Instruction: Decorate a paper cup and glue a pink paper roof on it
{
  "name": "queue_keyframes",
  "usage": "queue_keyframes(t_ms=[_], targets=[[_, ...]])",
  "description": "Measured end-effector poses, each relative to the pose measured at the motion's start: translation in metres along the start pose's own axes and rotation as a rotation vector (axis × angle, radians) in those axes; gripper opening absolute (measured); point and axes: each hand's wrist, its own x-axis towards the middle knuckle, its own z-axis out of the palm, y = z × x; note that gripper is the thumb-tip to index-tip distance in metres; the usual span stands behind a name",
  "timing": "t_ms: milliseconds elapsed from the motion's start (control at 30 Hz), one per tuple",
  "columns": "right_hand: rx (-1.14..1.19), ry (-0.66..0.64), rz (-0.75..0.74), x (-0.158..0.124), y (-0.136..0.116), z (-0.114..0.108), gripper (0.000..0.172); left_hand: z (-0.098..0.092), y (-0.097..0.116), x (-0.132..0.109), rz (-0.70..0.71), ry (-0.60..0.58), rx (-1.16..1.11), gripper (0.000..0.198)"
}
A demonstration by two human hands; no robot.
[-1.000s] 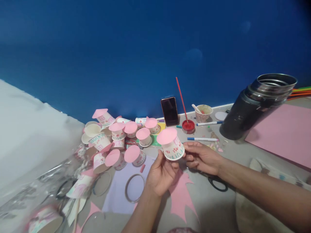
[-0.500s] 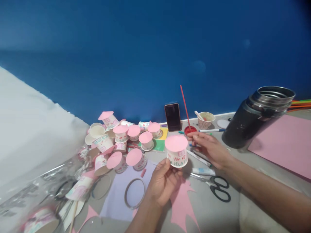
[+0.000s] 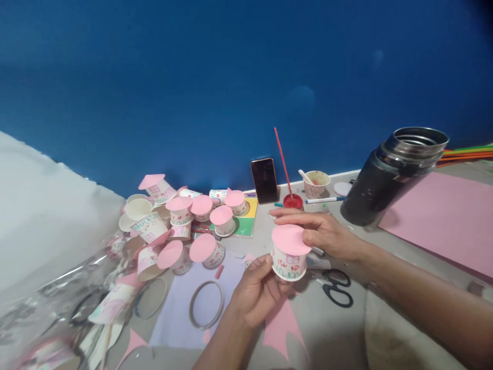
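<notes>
My left hand holds a small decorated paper cup, thumb at its side and fingers beneath. A pink paper disc tops the cup, which bears red and green drawings. My right hand is over the disc's right side, its thumb on or close to the disc and its other fingers stretched out behind it, holding nothing. To the left lie several similar cups with pink tops.
A black phone leans on the blue wall beside a red paint pot with a stick. A dark flask, scissors, tape rings, a paper cup and pink sheets lie around.
My right hand has moved onto the pink disc from behind the cup. The held cup has shifted slightly right and down in view, and the whole view has shifted a little.
</notes>
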Motion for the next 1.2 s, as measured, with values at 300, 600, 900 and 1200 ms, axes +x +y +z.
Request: queue_keyframes(t_ms=[300,600,900,1200], targets=[[-0.004,0.081,0.062,-0.001,0.005,0.006,0.051,-0.002,0.003,0.0,0.042,0.062,0.014,0.032],[-0.202,0.352,-0.062,-0.004,0.008,0.004,0.04,-0.003,-0.002,0.0,0.392,0.295,0.347,0.04],[-0.379,0.367,0.004,-0.003,-0.004,0.008,0.033,-0.002,-0.001,-0.008,0.628,0.39,0.848,0.018],[-0.347,0.375,0.081,-0.004,-0.004,0.008,0.029,-0.003,-0.003,-0.009,0.729,0.393,0.842,0.007]])
